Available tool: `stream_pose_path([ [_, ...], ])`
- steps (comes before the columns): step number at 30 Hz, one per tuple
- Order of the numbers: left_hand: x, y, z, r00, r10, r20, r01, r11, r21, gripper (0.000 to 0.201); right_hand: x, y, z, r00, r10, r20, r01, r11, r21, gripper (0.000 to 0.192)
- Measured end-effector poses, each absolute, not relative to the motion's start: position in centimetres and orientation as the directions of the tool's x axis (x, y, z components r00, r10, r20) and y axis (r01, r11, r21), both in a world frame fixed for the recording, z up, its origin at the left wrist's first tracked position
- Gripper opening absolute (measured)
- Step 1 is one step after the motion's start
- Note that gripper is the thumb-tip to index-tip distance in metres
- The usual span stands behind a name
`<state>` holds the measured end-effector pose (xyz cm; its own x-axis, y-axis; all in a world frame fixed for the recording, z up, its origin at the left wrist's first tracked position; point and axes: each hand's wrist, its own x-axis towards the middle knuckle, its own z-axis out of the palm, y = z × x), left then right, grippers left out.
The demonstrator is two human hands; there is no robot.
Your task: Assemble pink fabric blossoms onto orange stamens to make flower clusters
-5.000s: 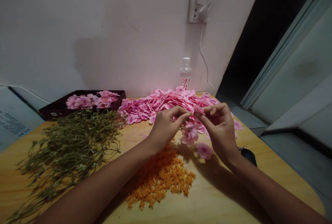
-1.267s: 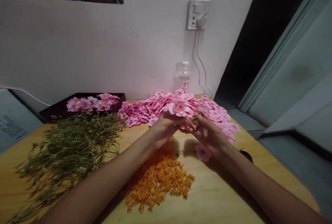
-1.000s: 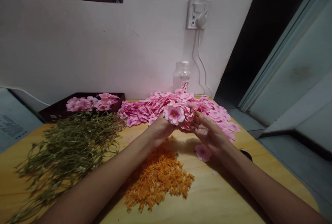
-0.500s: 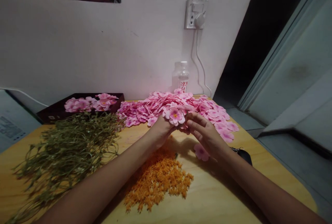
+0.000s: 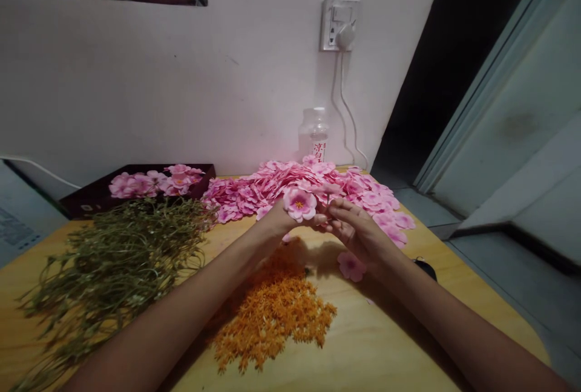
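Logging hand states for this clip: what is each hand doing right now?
Left hand: closed on a pink flower, held up above the table.
Right hand: fingers partly curled beside the flower; whether it grips anything cannot be told.

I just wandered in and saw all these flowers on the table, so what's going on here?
A person sits at a wooden table working with artificial flower parts. The left hand holds up a pink flower with a yellow centre, and the right hand meets it, fingers at the flower's underside. Behind the hands lies a big heap of pink petals, to the left a tangle of green stems, and below the wrists a pile of small orange pieces. A dark box at the back holds more pink blooms.
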<state>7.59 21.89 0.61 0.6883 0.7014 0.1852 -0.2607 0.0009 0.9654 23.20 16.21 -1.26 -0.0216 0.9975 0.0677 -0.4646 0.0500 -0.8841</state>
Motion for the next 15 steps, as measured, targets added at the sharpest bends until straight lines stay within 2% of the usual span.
stream_pose_path([
  [2,7.6,21.8,0.7,0.653,0.735,0.180,-0.296,0.029,0.955,0.023,23.2,16.2,-1.3,-0.026,0.998,0.056,-0.483,0.037,-0.875,0.016],
  [4,7.7,21.6,0.5,0.616,0.775,0.141,-0.379,0.135,0.916,0.017,23.2,16.2,-1.3,-0.022,0.998,0.063,-0.502,0.043,-0.864,0.015],
  [7,7.9,21.5,0.0,0.584,0.812,0.000,-0.411,0.296,0.862,0.016,23.2,16.1,-1.2,-0.007,0.995,0.096,-0.501,0.080,-0.862,0.013],
  [9,7.9,21.4,-0.3,0.538,0.838,-0.088,-0.356,0.320,0.878,0.022,23.3,16.1,-1.1,0.020,0.993,0.113,-0.481,0.108,-0.870,0.013],
  [11,7.9,21.4,-0.4,0.438,0.892,-0.109,-0.276,0.249,0.928,0.026,23.5,16.2,-1.0,0.086,0.991,0.107,-0.462,0.134,-0.877,0.015],
  [12,7.9,21.3,-0.3,0.375,0.924,-0.073,-0.231,0.170,0.958,0.026,23.6,16.3,-0.9,0.126,0.987,0.099,-0.455,0.147,-0.878,0.017],
  [14,7.8,20.9,-0.1,0.285,0.952,0.111,-0.137,-0.074,0.988,0.024,23.8,16.4,-0.9,0.197,0.976,0.092,-0.440,0.172,-0.882,0.019],
  [15,7.8,20.6,0.1,0.279,0.930,0.239,-0.089,-0.223,0.971,0.021,23.8,16.5,-0.8,0.215,0.972,0.096,-0.433,0.183,-0.883,0.020],
])
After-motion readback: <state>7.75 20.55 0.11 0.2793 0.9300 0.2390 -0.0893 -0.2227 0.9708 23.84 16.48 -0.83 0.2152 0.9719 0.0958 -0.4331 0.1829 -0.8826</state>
